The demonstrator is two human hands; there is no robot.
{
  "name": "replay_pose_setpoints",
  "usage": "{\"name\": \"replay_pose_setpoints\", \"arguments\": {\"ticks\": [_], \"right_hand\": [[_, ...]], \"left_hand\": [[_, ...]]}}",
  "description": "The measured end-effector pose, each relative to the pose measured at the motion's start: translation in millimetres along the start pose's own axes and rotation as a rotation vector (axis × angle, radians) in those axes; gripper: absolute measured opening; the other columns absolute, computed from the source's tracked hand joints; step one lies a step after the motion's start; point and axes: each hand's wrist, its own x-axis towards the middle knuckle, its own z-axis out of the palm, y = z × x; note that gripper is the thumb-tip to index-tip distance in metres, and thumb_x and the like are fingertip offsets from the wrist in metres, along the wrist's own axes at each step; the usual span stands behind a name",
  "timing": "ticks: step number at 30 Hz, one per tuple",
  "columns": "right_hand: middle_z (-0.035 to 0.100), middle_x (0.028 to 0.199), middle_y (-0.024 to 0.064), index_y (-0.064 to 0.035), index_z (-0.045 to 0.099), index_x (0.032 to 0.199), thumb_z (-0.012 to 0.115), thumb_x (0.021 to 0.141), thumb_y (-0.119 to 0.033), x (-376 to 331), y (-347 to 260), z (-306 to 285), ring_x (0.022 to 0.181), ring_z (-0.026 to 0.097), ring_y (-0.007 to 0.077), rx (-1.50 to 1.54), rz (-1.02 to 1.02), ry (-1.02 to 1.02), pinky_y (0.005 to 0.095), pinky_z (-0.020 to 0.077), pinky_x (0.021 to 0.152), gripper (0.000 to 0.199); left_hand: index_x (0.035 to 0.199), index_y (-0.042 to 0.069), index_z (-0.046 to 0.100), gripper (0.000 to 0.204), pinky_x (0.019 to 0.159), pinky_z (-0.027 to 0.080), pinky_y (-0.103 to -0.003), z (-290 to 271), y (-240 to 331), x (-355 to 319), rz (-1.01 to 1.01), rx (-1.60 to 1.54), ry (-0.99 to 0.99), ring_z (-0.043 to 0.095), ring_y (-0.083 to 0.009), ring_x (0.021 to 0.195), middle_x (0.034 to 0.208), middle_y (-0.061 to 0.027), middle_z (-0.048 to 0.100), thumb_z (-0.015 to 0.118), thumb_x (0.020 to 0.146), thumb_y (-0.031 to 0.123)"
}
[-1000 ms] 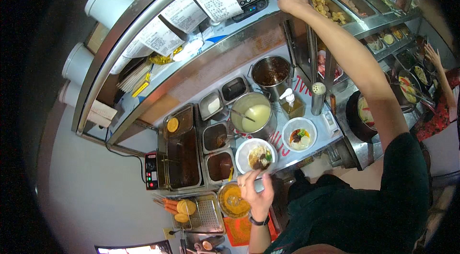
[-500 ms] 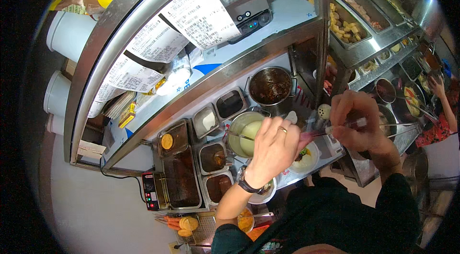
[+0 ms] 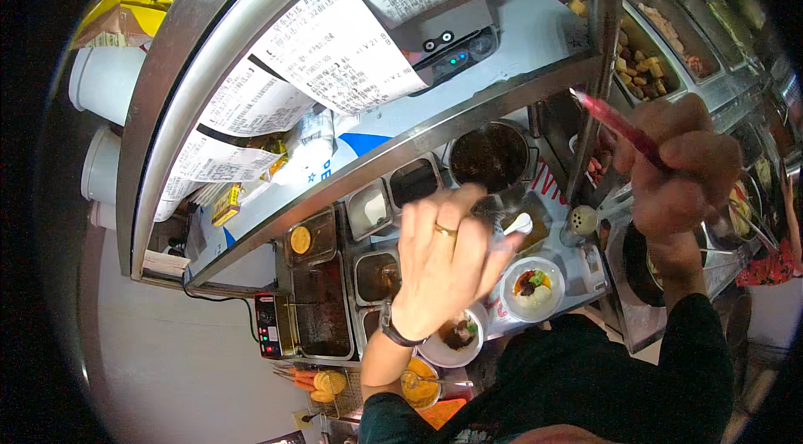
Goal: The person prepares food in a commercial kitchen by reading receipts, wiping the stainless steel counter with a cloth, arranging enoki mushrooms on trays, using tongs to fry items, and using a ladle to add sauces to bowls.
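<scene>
My right hand point(image 3: 682, 168) is raised at the right, shut on a red pen point(image 3: 615, 122) whose tip points up-left toward the steel ticket rail point(image 3: 468, 122). In the middle, my left hand point(image 3: 447, 260) is lifted with its back to me, fingers extended, a ring and a wristwatch on it, and nothing visible in it. Paper order slips point(image 3: 335, 51) hang from the rail above both hands. Below the hands, on the counter, stand a white bowl of food point(image 3: 533, 287) and a second bowl point(image 3: 456, 335), partly hidden by my left wrist.
A dark sauce pot point(image 3: 489, 155), several steel ingredient pans point(image 3: 372, 210), a fryer well point(image 3: 322, 318), a shaker point(image 3: 583, 220) and a white spoon point(image 3: 519, 225) crowd the counter. Stacked paper cups point(image 3: 104, 84) stand at left, food trays point(image 3: 644, 67) upper right. Another person's red sleeve point(image 3: 774, 264) shows at right.
My right hand came down from the top shelf and now holds the pen up. My left hand left the bowl and rose toward the rail; the view moved closer to the slips.
</scene>
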Motion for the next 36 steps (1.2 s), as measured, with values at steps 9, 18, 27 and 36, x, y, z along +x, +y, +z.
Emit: {"name": "replay_pose_setpoints", "arguments": {"ticks": [9,18,27,36], "right_hand": [[0.057,0.086,0.0098,-0.0040,0.053,0.102,0.056,0.089,-0.018,22.6,39.3,24.1,0.074,0.055,0.0164,-0.368,-0.061,-0.216,0.0279,0.0457,0.068,0.019],[0.060,0.080,0.0109,0.0022,0.058,0.091,0.065,0.076,0.003,26.2,67.9,46.8,0.069,0.057,0.0157,-0.286,-0.083,-0.102,0.0255,0.0443,0.062,0.017],[0.059,0.072,0.0083,-0.0009,0.058,0.083,0.070,0.069,0.003,43.6,94.9,90.7,0.060,0.058,0.0161,-0.273,-0.355,0.030,0.0259,0.0445,0.052,0.019],[0.059,0.071,0.0082,-0.0022,0.058,0.081,0.071,0.067,0.004,54.5,98.5,113.6,0.057,0.059,0.0179,-0.239,-0.452,0.118,0.0271,0.0442,0.049,0.020]], "left_hand": [[0.102,0.002,0.055,0.061,0.071,0.041,-0.036,-73.5,-41.7,132.3,0.228,0.902,0.549,0.048,-0.0248,0.086,0.097,-0.0116,0.053,0.086,0.059,0.032],[0.122,0.000,0.035,0.087,0.091,0.030,-0.049,-79.1,-127.9,151.4,0.519,1.227,0.623,0.039,-0.0377,0.111,0.122,-0.0197,0.040,0.082,0.048,0.007],[0.123,-0.001,0.034,0.089,0.094,0.028,-0.050,-69.4,-119.9,146.3,0.364,1.134,0.572,0.038,-0.0398,0.111,0.120,-0.0194,0.039,0.081,0.048,0.007],[0.111,0.001,0.044,0.066,0.083,0.037,-0.042,-91.2,-81.7,143.2,0.215,0.935,0.391,0.046,-0.0342,0.095,0.104,-0.0164,0.046,0.077,0.053,0.001]]}}
